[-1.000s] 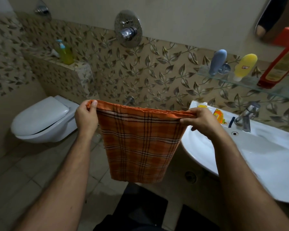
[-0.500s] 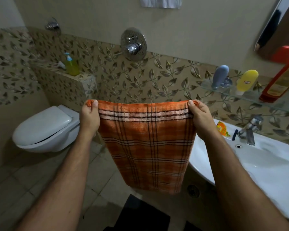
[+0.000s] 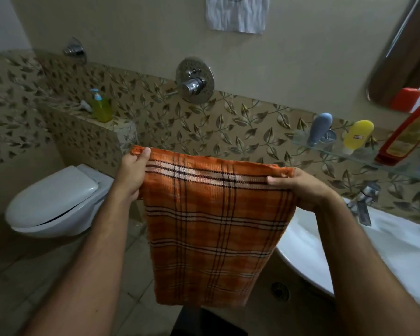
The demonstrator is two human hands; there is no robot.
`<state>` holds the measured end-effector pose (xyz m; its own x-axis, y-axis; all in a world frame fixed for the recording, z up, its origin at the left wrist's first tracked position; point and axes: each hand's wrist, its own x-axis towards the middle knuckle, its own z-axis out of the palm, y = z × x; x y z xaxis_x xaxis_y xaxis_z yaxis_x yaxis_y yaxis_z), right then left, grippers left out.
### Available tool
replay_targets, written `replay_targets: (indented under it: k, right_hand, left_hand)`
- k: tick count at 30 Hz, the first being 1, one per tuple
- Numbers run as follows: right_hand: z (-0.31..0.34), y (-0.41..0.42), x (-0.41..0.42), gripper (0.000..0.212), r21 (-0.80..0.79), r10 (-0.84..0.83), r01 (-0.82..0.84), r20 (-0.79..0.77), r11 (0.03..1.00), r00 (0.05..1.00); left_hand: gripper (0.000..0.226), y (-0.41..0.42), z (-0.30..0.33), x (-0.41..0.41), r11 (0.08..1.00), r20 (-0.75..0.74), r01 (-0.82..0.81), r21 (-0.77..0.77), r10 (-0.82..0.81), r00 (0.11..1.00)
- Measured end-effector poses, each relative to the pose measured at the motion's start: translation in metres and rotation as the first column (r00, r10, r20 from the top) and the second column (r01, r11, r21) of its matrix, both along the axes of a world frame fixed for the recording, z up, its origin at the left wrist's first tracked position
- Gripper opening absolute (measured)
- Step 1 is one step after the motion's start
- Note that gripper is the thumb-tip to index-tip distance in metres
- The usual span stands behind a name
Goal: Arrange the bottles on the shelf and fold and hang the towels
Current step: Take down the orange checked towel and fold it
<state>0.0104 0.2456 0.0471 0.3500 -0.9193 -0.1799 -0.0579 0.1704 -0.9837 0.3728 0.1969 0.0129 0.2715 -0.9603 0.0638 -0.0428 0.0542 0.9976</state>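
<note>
A bathroom fills the view: plain beige wall (image 3: 136,27) above, a band of leaf-patterned tiles (image 3: 240,127) below it, and a pale tiled floor (image 3: 34,275) at the bottom. At the left a white toilet (image 3: 56,202) stands with its lid down, just beside a tiled ledge (image 3: 87,132). At the right the white basin (image 3: 386,253) curves in, with a chrome tap (image 3: 364,200) at its back edge. A mirror (image 3: 407,52) hangs at the upper right, and a white cloth (image 3: 238,13) hangs on the wall at the top.

In the middle, the orange plaid towel (image 3: 211,229) hangs folded in the air, in front of the tiles and between toilet and basin. The left hand (image 3: 131,173) pinches its upper left corner, thumb on the front; the right hand (image 3: 306,187) grips the upper right corner, fingers curled over the edge.

A glass shelf (image 3: 364,156) runs above the basin and bears a red bottle (image 3: 405,134), a yellow bottle (image 3: 357,135) and a grey-blue bottle (image 3: 319,128), all leaning. A round chrome shower valve (image 3: 194,80) sits on the wall, a smaller chrome fitting (image 3: 74,50) further left. A green pump bottle (image 3: 101,106) stands on the ledge.
</note>
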Motion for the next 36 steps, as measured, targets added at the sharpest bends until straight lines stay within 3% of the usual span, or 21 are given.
replay_targets:
  k: [5, 7, 10, 14, 16, 20, 24, 26, 29, 31, 32, 34, 36]
  right_hand:
    - [0.031, -0.003, 0.021, 0.037, -0.085, -0.055, 0.073, 0.194, 0.994, 0.979]
    - [0.044, -0.018, 0.036, 0.043, -0.053, -0.155, 0.172, 0.242, 0.984, 0.958]
    - [0.05, -0.042, 0.056, 0.045, 0.1, -0.367, 0.353, 0.265, 0.93, 0.892]
    - [0.04, -0.056, 0.057, 0.029, 0.215, -0.49, 0.452, 0.181, 0.866, 0.853]
    - [0.038, -0.056, 0.05, 0.03, 0.232, -0.495, 0.454, 0.171, 0.861, 0.852]
    - [0.053, -0.056, 0.023, 0.027, 0.178, -0.453, 0.432, 0.102, 0.884, 0.886]
    - [0.088, -0.06, -0.018, 0.022, 0.011, -0.423, 0.424, 0.089, 0.906, 0.902]
    - [0.099, -0.066, -0.044, 0.039, -0.133, -0.431, 0.463, 0.214, 0.876, 0.877]
    - [0.069, -0.063, -0.065, 0.067, -0.228, -0.22, 0.37, 0.497, 0.9, 0.84]
    - [0.004, -0.051, -0.05, 0.082, -0.136, -0.193, 0.276, 0.433, 0.952, 0.88]
    - [-0.03, -0.044, -0.035, 0.083, -0.047, -0.264, 0.305, 0.387, 0.951, 0.884]
    - [-0.08, -0.039, -0.007, 0.056, 0.034, -0.38, 0.392, 0.335, 0.919, 0.862]
    - [-0.086, -0.039, 0.01, 0.03, 0.01, -0.445, 0.463, 0.294, 0.886, 0.846]
  left_hand:
    - [0.039, -0.003, 0.027, 0.025, 0.964, -0.272, 0.26, -0.055, -0.265, 0.925]
    - [0.048, -0.006, 0.02, 0.026, 0.94, -0.388, 0.339, -0.05, -0.331, 0.86]
    - [0.069, -0.002, -0.032, 0.015, 0.926, -0.477, 0.343, 0.159, -0.232, 0.848]
    - [0.094, 0.013, -0.061, -0.016, 0.784, -0.668, 0.602, 0.152, -0.367, 0.648]
    - [0.075, 0.011, -0.059, -0.021, 0.756, -0.624, 0.643, 0.119, -0.447, 0.641]
    - [0.068, -0.009, -0.048, -0.021, 0.842, -0.422, 0.537, 0.056, -0.467, 0.777]
    - [0.03, -0.02, -0.005, -0.029, 0.861, -0.367, 0.502, -0.083, -0.495, 0.788]
    - [0.022, -0.023, 0.022, -0.04, 0.867, -0.343, 0.475, -0.15, -0.496, 0.798]
    - [0.018, -0.025, 0.057, -0.066, 0.896, -0.317, 0.399, -0.193, -0.442, 0.839]
    - [0.021, -0.029, 0.067, -0.077, 0.913, -0.318, 0.377, -0.156, -0.408, 0.856]
    - [0.023, -0.03, 0.067, -0.08, 0.916, -0.309, 0.384, -0.118, -0.401, 0.862]
    - [0.021, -0.033, 0.061, -0.079, 0.918, -0.287, 0.392, -0.058, -0.392, 0.874]
    - [0.02, -0.035, 0.056, -0.07, 0.938, -0.261, 0.346, -0.021, -0.339, 0.904]
